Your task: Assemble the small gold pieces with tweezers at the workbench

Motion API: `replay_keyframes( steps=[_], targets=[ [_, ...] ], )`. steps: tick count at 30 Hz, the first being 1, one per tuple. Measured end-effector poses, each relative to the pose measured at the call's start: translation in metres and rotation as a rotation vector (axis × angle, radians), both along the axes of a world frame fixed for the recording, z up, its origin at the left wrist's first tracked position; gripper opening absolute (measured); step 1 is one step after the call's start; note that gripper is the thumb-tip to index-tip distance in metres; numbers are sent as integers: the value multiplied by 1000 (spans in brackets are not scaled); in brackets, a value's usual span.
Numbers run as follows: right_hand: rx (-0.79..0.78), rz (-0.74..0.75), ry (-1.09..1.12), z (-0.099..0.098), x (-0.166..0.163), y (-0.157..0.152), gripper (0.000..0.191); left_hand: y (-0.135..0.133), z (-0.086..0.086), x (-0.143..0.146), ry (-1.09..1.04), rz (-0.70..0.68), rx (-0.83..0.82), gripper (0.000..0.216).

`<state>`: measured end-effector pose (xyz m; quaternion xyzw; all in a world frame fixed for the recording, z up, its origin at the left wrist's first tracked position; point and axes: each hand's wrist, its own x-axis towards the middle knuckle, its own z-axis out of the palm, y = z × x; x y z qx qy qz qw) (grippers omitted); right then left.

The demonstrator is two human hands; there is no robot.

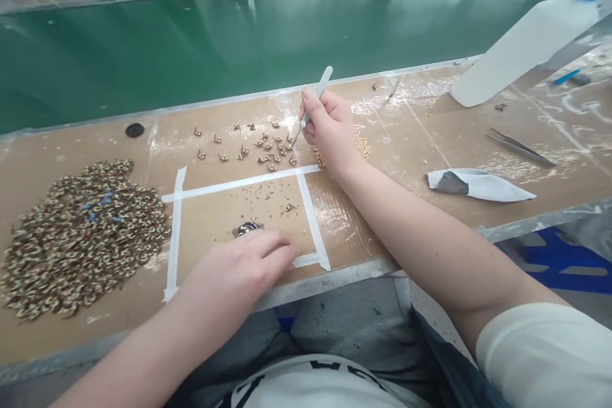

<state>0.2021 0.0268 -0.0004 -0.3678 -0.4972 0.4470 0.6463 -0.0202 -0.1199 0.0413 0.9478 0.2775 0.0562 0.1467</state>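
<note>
My right hand [329, 131] grips a slim tool with a flat whitish handle [325, 78]. Its thin tip points down at a loose group of small brownish-gold metal pieces [275, 150]. Behind that hand lies a patch of tiny gold beads [362, 145], partly covered. My left hand [248, 264] rests low over a rectangle marked with white tape [178, 229], fingers bent and pressed together; what they hold, if anything, is hidden. Just beyond its knuckles shows a dark, shiny round piece with pale stripes [247, 228]. One small piece [289, 207] and scattered crumbs lie inside the tape.
At left spreads a large heap of small brown-and-cream pieces [86, 236], near a black disc [134, 130]. To the right are tweezers [523, 151], a folded white cloth-like strip [492, 185] and a tilted white bottle [516, 44]. A green belt [191, 57] runs behind the cardboard-covered table.
</note>
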Motion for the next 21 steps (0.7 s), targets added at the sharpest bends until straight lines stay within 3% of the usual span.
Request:
replay_keyframes(
  steps=[5, 8, 13, 17, 19, 21],
  targets=[
    [29, 29, 43, 0, 0, 2, 56, -11, -14, -3, 40, 107, -28, 35],
    [47, 26, 72, -2, 0, 3, 59, -9, -16, -1, 75, 154, -77, 25],
    [45, 23, 96, -3, 0, 6, 60, 3, -1, 6, 70, 129, -116, 26],
    [23, 40, 116, -3, 1, 7, 59, 41, 22, 7, -212, 190, -231, 17],
    [9, 55, 131, -2, 1, 6, 59, 70, 23, 8, -433, 389, -354, 12],
    [2, 59, 138, -2, 1, 6, 60, 98, 14, 11, -691, 590, -569, 12]
  ],
)
